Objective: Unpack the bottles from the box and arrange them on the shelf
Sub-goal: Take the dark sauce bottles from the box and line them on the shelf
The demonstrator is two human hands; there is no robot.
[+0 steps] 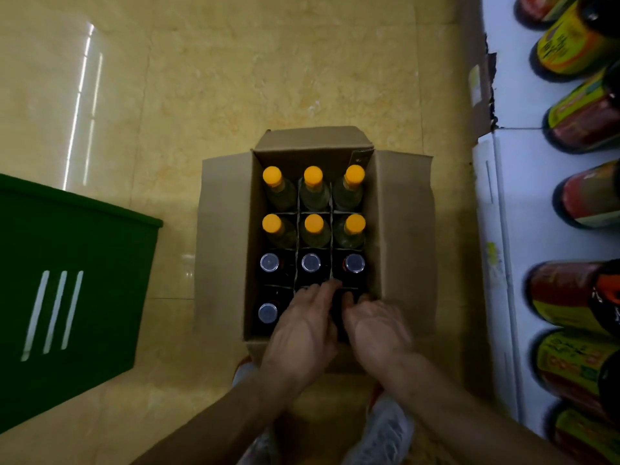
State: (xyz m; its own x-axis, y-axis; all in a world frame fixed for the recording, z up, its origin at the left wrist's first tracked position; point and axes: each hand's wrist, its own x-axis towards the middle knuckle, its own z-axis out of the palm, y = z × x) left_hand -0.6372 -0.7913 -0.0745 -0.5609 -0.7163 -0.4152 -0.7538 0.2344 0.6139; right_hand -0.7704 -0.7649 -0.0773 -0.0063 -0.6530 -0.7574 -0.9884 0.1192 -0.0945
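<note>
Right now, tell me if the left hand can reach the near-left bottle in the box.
Probably yes: that bottle stands uncovered just beside the left hand, and the box is open.

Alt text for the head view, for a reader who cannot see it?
A left hand and a right hand reach into the near row of an open cardboard box on the floor; it holds six orange-capped bottles and four visible dark bottles. A green bin stands left, a stocked shelf right.

Open box (pixel 402 236), orange-capped bottles (pixel 313 176) upright inside, left hand (pixel 302 327) and right hand (pixel 375 325) at its near end
</note>
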